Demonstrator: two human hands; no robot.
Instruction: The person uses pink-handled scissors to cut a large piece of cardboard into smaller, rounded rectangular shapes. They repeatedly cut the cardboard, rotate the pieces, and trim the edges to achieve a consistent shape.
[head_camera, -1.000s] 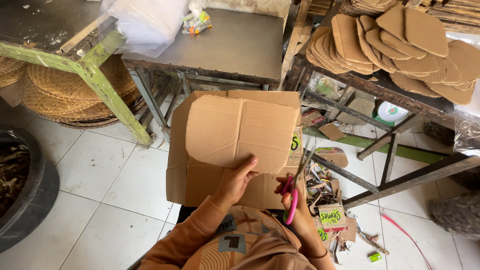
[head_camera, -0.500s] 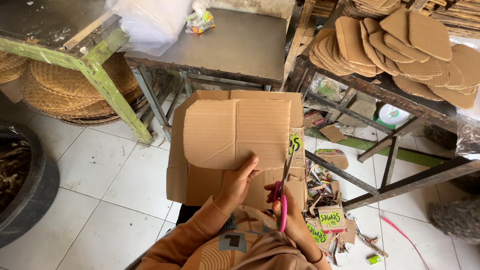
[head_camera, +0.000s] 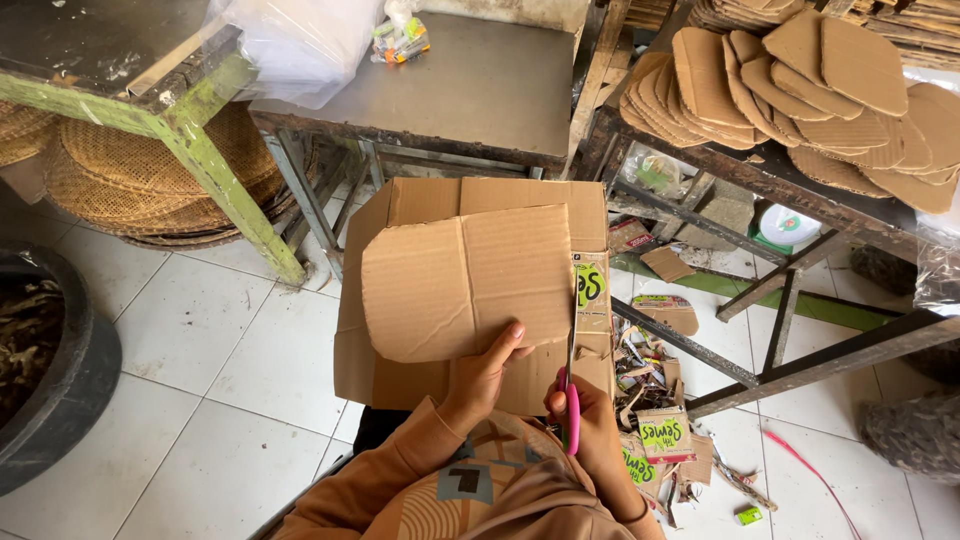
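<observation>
White tiled floor (head_camera: 200, 340) under metal benches, cardboard sheet (head_camera: 465, 280) held above a bigger cardboard box (head_camera: 400, 375), left hand (head_camera: 485, 375) pinching the sheet's lower edge, right hand (head_camera: 590, 425) closed around pink scissors (head_camera: 571, 400) at the sheet's right edge, cut cardboard pieces (head_camera: 800, 85) stacked on the bench (head_camera: 740, 165) to the sheet's upper right.

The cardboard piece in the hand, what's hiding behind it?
Behind the cut piece lies a bigger cardboard sheet; its edges show, its middle is covered. The left hand holds the piece.

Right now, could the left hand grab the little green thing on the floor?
Probably not: the left hand is pinching the cardboard piece, and the little green thing lies beyond the right hand and scissors.
</observation>
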